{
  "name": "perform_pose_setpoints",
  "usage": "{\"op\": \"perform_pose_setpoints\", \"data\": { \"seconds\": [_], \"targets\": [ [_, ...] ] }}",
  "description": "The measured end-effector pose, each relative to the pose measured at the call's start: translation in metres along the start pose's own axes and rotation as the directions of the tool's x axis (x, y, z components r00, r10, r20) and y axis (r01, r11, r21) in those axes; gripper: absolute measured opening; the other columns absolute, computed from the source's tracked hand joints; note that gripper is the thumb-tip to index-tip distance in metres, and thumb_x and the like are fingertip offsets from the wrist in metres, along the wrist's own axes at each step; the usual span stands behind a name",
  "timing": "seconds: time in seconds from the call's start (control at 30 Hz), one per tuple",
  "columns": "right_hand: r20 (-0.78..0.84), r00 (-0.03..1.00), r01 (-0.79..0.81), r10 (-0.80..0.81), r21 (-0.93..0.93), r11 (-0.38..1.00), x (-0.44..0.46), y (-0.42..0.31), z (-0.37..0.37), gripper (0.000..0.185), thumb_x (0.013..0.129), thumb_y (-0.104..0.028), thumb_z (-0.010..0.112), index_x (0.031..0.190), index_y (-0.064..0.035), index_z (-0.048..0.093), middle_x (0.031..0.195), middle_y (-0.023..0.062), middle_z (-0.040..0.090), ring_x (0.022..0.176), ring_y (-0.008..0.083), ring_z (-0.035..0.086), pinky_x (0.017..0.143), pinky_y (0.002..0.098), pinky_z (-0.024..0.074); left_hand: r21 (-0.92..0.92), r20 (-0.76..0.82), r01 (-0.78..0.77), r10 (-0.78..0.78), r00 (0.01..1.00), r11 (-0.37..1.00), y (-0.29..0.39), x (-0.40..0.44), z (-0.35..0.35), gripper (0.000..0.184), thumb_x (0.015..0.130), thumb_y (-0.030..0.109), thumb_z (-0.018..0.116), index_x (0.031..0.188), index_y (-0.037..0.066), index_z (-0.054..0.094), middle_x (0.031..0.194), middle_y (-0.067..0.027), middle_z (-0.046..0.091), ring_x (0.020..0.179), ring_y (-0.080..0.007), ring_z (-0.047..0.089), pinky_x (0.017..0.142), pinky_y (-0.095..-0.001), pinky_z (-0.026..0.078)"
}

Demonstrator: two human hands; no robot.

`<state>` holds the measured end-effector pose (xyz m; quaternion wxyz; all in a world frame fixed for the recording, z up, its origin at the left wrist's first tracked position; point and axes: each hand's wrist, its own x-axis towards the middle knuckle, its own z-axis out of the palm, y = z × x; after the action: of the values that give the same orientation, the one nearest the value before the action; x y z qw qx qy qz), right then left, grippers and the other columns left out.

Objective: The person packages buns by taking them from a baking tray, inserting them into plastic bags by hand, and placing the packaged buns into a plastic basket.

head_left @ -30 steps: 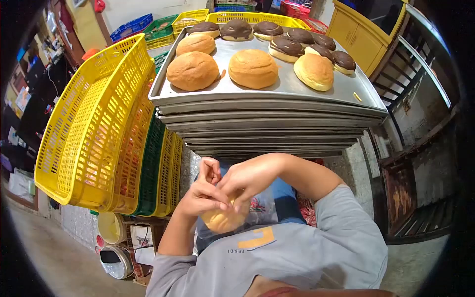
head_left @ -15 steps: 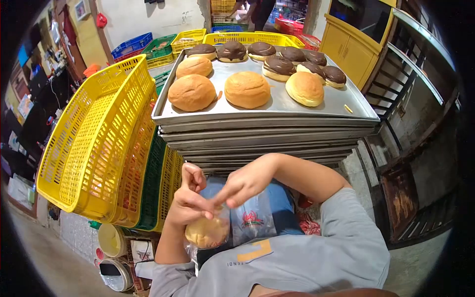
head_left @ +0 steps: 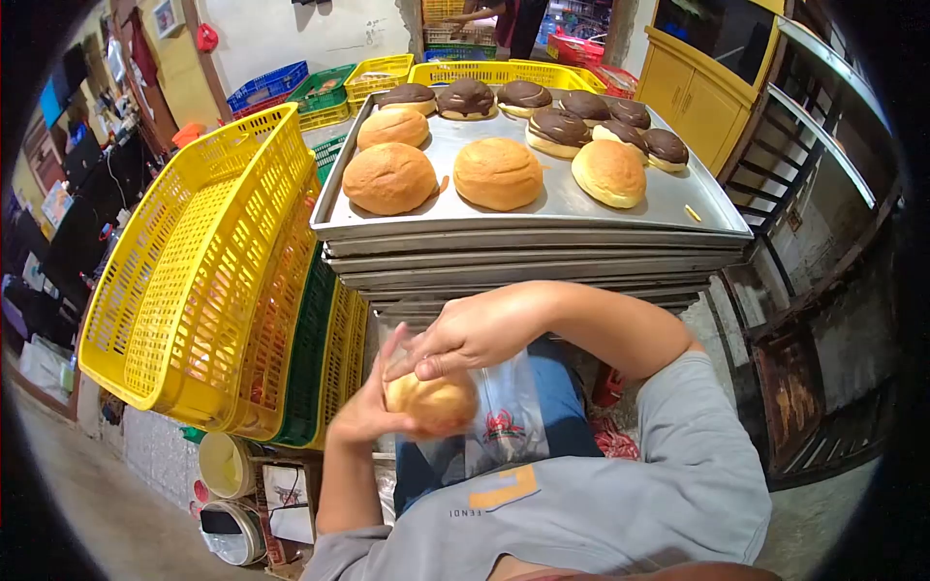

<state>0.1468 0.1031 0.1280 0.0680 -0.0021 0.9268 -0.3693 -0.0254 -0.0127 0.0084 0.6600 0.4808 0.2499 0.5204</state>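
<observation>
Above my lap, a round golden bun sits in what looks like a clear plastic bag, slightly blurred. My left hand grips the bun from the left, its thumb under the lower side and its fingers raised along the far side. From above, my right hand presses over the bun's top, fingers bent onto the plastic. Beside the bun, clear plastic bags with a red print lie on my lap. In front, a metal tray carries plain buns and several chocolate-topped buns.
More trays are stacked beneath the top one. At the left stands a tall stack of yellow crates, with white buckets below it. Further crates line the back, where another person is partly visible. A dark rack stands right.
The bun has come up and right from low against my body. My left hand has opened from a pinch to wrap around it, and my right hand now lies over its top.
</observation>
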Motion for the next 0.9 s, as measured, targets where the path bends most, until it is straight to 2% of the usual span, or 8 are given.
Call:
{"op": "perform_pose_setpoints", "data": {
  "seconds": [0.17, 0.23, 0.3, 0.37, 0.5, 0.6, 0.77, 0.9],
  "targets": [
    [0.200, 0.979, -0.032, 0.028, 0.016, 0.999, -0.013, -0.008, -0.032, 0.057, 0.083, -0.034, 0.059, 0.131, -0.0119, 0.041, 0.097, 0.0214, 0.062, 0.092, 0.0310, 0.059, 0.079, 0.0346, 0.0454, -0.055, -0.156, 0.008, -0.016, 0.988, 0.998, -0.016, -0.016, -0.001, 0.107, 0.056, 0.012, 0.079, 0.140, 0.004, 0.012, 0.126, -0.0099, 0.044, 0.115, -0.0185, 0.045, 0.098, -0.0334, 0.033],
    [-0.265, 0.953, 0.182, -0.146, 0.119, 0.976, -0.019, 0.018, -0.024, 0.069, 0.080, -0.031, 0.063, 0.137, -0.0135, 0.029, 0.106, 0.0184, 0.059, 0.101, 0.0261, 0.055, 0.084, 0.0354, 0.0428, -0.096, -0.243, -0.080, 0.055, 0.968, 0.992, -0.004, -0.021, 0.003, 0.104, 0.057, 0.014, 0.078, 0.139, 0.002, 0.016, 0.121, -0.0112, 0.048, 0.111, -0.0186, 0.049, 0.095, -0.0318, 0.036],
    [-0.764, 0.644, 0.507, -0.034, 0.393, 0.767, -0.014, 0.024, -0.001, 0.083, 0.078, -0.023, 0.067, 0.142, -0.0165, 0.015, 0.118, 0.0160, 0.054, 0.109, 0.0201, 0.051, 0.090, 0.0353, 0.0389, -0.128, -0.322, -0.177, 0.128, 0.938, 0.976, -0.005, -0.026, -0.003, 0.103, 0.058, 0.016, 0.079, 0.138, 0.000, 0.018, 0.112, -0.0143, 0.055, 0.105, -0.0201, 0.053, 0.094, -0.0316, 0.038],
    [-0.727, 0.685, 0.574, 0.045, 0.577, 0.581, -0.003, 0.037, 0.042, 0.101, 0.072, -0.038, 0.072, 0.143, -0.0140, 0.005, 0.143, 0.0144, 0.024, 0.130, 0.0240, 0.026, 0.103, 0.0376, 0.0242, -0.085, -0.325, -0.205, 0.168, 0.931, 0.975, -0.006, -0.028, -0.005, 0.104, 0.059, 0.017, 0.079, 0.139, 0.000, 0.014, 0.115, -0.0155, 0.054, 0.106, -0.0198, 0.052, 0.093, -0.0314, 0.038],
    [-0.609, 0.753, 0.415, 0.248, 0.733, 0.539, 0.019, 0.033, 0.108, 0.059, 0.087, -0.031, 0.054, 0.133, -0.0001, 0.034, 0.132, 0.0142, 0.043, 0.122, 0.0213, 0.039, 0.102, 0.0335, 0.0294, 0.017, -0.285, -0.245, 0.240, 0.928, 0.969, -0.007, -0.024, 0.008, 0.082, 0.069, 0.016, 0.072, 0.135, -0.002, 0.026, 0.117, -0.0162, 0.053, 0.105, -0.0196, 0.053, 0.093, -0.0315, 0.039],
    [-0.673, 0.672, 0.515, 0.310, 0.725, 0.457, 0.022, 0.039, 0.126, 0.050, 0.092, -0.034, 0.042, 0.122, 0.0061, 0.046, 0.125, 0.0148, 0.050, 0.115, 0.0208, 0.048, 0.099, 0.0335, 0.0353, 0.497, -0.447, -0.184, 0.432, 0.783, 0.848, -0.018, -0.026, 0.009, 0.037, 0.091, 0.027, 0.049, 0.111, -0.004, 0.055, 0.100, -0.0180, 0.062, 0.094, -0.0217, 0.060, 0.085, -0.0320, 0.046],
    [-0.614, 0.632, 0.603, 0.473, 0.773, 0.197, 0.023, 0.043, 0.135, 0.055, 0.092, -0.042, 0.036, 0.116, 0.0049, 0.050, 0.116, 0.0216, 0.054, 0.112, 0.0311, 0.050, 0.096, 0.0419, 0.0393, 0.151, -0.744, -0.240, 0.270, 0.611, 0.959, -0.018, -0.016, 0.018, 0.050, 0.092, 0.043, 0.040, 0.095, -0.003, 0.056, 0.079, -0.0191, 0.065, 0.072, -0.0224, 0.065, 0.066, -0.0305, 0.053],
    [-0.657, 0.648, 0.528, 0.385, 0.752, 0.395, 0.007, 0.058, 0.140, 0.050, 0.092, -0.039, 0.039, 0.116, 0.0037, 0.051, 0.116, 0.0208, 0.054, 0.113, 0.0297, 0.050, 0.095, 0.0418, 0.0387, 0.073, -0.740, -0.163, 0.163, 0.652, 0.984, -0.018, -0.018, 0.014, 0.053, 0.093, 0.045, 0.034, 0.088, -0.004, 0.054, 0.077, -0.0222, 0.064, 0.072, -0.0262, 0.066, 0.064, -0.0328, 0.054]
  ]
}}
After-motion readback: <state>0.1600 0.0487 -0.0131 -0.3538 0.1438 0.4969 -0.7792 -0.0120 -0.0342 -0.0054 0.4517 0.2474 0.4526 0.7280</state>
